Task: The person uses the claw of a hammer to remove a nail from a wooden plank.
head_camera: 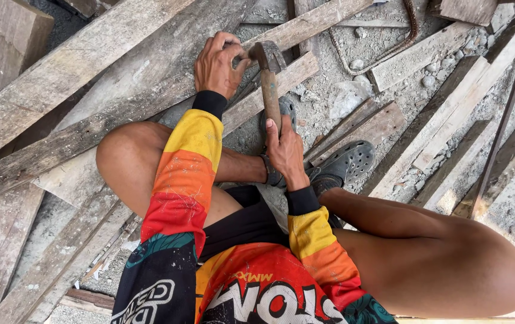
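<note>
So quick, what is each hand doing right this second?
Left hand: fingers curled, pressing on the wooden plank beside the hammer head; whether it pinches anything cannot be told.
Right hand: closed around the hammer handle.

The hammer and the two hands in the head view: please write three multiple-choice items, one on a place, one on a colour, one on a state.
1. Where is the hammer head?
A. on the grey shoe
B. at the wooden plank beside the left hand
C. on the bent steel bar

2. What colour are the sleeve cuffs at both wrists?
A. black
B. white
C. green

3. How does the right hand stand?
A. open and flat on the ground
B. closed on a stone
C. closed around the hammer handle

Answers: 1 B, the head meets the plank next to the left hand, whose fingers touch it. 2 A, a black cuff ends each bright sleeve. 3 C, the fingers wrap the rusty handle, a firm grip.
</note>
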